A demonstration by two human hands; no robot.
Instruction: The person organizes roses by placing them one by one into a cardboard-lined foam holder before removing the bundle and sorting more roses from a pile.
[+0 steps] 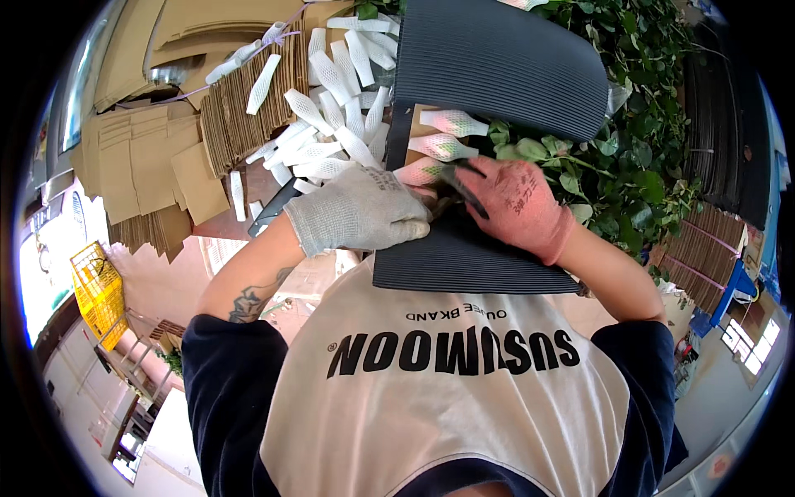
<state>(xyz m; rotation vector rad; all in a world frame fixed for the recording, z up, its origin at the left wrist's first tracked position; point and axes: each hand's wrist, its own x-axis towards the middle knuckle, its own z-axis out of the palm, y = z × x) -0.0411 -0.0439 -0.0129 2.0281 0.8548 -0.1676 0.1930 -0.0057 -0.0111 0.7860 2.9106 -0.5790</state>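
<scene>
Head view
Left hand (360, 209): grey knit glove, fingers curled together, resting on the near edge of a netted flower bud (421, 172).
Right hand (515, 205): pink glove, fingers closed around a dark tool (465, 189) just right of the bud.
Bud: between both hands, over the dark corrugated sheet (472, 261).
Far left: pile of white foam nets (335, 108) on cardboard strips (236, 112).
Right: green leaves (617, 157).

The left hand (360, 207) wears a grey knitted glove with a ribbed cuff, and the right hand (515, 203) a pinkish-red knitted glove bearing small dark printed marks on its back. A dark tattoo shows on the left forearm (248, 302). The shirt (439, 398) has a cream front panel with bold black lettering (seen upside down) and navy short sleeves.
</scene>
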